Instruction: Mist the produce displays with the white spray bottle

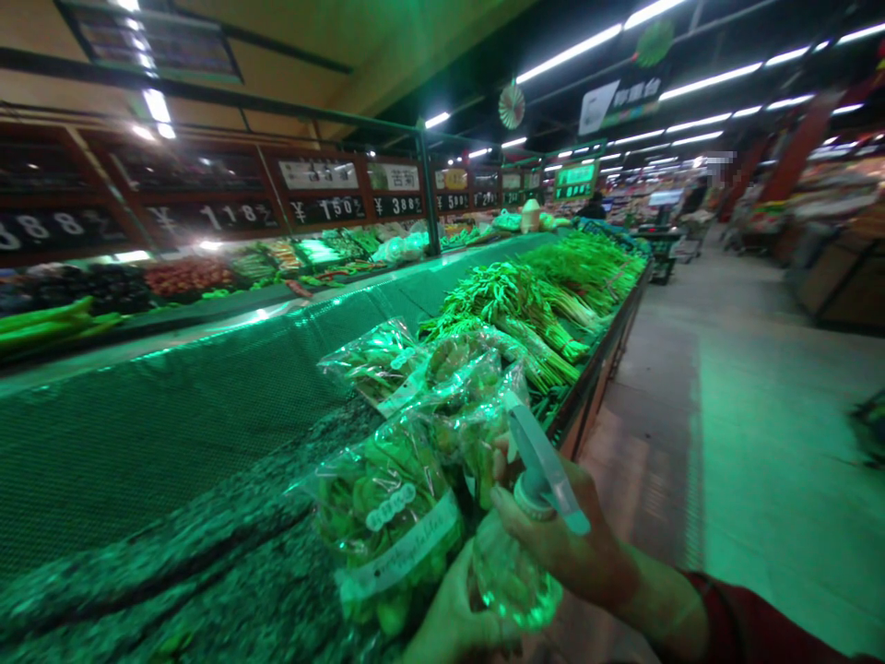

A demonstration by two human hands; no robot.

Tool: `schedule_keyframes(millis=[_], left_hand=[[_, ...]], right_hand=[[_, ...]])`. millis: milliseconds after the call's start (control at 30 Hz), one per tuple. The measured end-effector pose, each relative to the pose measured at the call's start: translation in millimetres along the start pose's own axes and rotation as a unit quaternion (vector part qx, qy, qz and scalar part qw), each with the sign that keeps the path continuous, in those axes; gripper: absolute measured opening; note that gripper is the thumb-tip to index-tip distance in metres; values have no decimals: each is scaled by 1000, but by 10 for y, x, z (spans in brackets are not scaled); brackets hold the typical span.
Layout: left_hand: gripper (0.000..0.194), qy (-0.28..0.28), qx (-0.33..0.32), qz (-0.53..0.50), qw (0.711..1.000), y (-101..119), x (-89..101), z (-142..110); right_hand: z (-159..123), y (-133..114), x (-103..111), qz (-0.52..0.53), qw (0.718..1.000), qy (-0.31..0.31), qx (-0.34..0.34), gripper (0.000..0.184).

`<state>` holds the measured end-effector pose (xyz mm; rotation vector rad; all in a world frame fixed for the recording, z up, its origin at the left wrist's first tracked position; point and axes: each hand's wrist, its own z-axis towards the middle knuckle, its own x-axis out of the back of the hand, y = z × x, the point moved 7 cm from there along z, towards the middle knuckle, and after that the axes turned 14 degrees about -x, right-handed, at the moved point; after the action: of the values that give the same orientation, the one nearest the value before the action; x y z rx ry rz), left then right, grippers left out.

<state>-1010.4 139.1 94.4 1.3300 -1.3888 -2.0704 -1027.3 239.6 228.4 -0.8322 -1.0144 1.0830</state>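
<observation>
A clear spray bottle [517, 572] with a pale trigger head [543, 461] is tilted in front of me, its nozzle toward the bagged greens. My right hand [571, 530] wraps round its neck, fingers by the trigger. Lower down, my left hand [463, 613] curls against the bottle's body; part of it is cut off by the frame's bottom. Just left of the bottle lies a clear bag of leafy greens [387, 516] with a printed white band. More bagged greens [463, 360] lie behind it.
Loose bunches of long green vegetables [518, 304] fill the far part of the stand [608, 355]. Dark mesh [172, 433] covers the slope on the left, below a produce shelf with price boards [332, 207]. A tiled aisle [761, 443] runs along the right.
</observation>
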Motion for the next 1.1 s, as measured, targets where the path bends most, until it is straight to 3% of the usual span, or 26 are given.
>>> schedule_keyframes(millis=[67, 233, 567, 1100], left_hand=[[79, -6, -11, 11, 1000, 43, -9, -10], [38, 13, 7, 59, 998, 68, 39, -75], [41, 16, 23, 81, 996, 59, 15, -87], [38, 54, 2, 94, 994, 207, 37, -70]], right_hand=[[3, -21, -5, -7, 1000, -3, 1, 21], [1, -91, -36, -3, 1000, -25, 11, 21], [-10, -106, -91, -4, 999, -45, 19, 31], [13, -311, -143, -41, 994, -53, 82, 30]])
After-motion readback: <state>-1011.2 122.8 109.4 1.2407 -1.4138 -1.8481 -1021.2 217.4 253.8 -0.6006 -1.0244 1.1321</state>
